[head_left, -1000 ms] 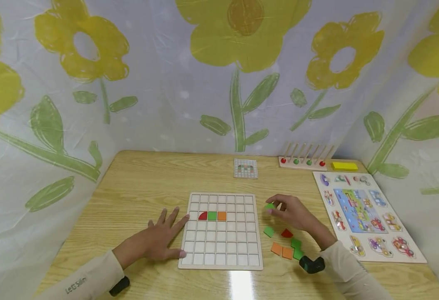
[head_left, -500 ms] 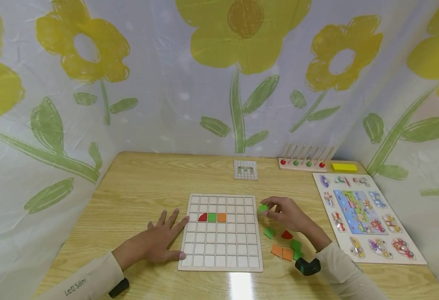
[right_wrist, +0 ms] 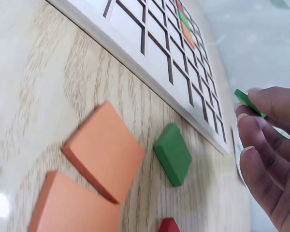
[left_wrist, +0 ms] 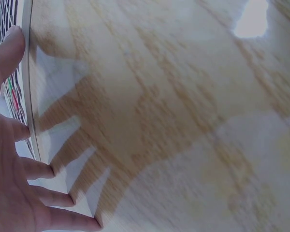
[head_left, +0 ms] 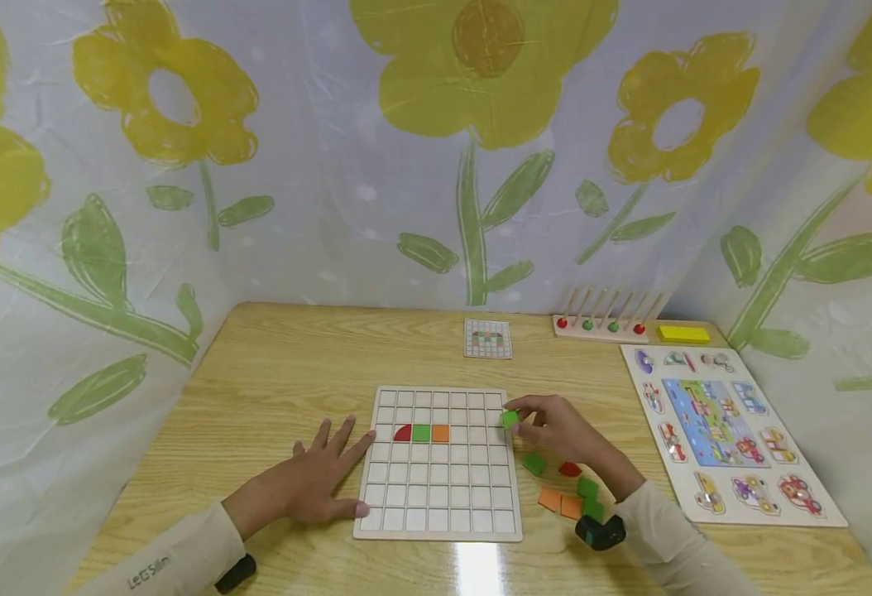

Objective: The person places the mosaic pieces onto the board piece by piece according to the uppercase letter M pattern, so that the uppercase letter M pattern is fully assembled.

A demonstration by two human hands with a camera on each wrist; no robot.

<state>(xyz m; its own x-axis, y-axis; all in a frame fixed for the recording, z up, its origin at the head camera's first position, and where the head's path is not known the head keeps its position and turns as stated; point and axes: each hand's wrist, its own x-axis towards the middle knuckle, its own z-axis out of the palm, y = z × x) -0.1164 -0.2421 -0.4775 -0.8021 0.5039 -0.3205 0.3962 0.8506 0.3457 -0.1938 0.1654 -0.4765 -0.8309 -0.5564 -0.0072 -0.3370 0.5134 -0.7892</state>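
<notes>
Between thumb and fingers my right hand (head_left: 558, 429) pinches a green square tile (head_left: 510, 419), held above the right edge of the white grid board (head_left: 439, 531). The same tile (right_wrist: 246, 100) shows edge-on in the right wrist view. My left hand (head_left: 317, 480) lies with spread fingers, its index fingertip and thumb touching the board's left edge. In one row of the board sit a red quarter-round tile (head_left: 404, 433), a green tile (head_left: 421, 433) and an orange tile (head_left: 441, 433), side by side.
Loose tiles lie right of the board: green (head_left: 534, 463), red (head_left: 570, 469), orange (head_left: 550, 498) and more green (head_left: 588, 487). Behind it rests a pattern card (head_left: 488, 338). Farther right are a peg rack (head_left: 601, 332), a yellow block (head_left: 683, 334) and a picture puzzle (head_left: 715, 439).
My right hand has moved left with the green tile, from beside the board to over its right edge. The left hand has stayed in place.
</notes>
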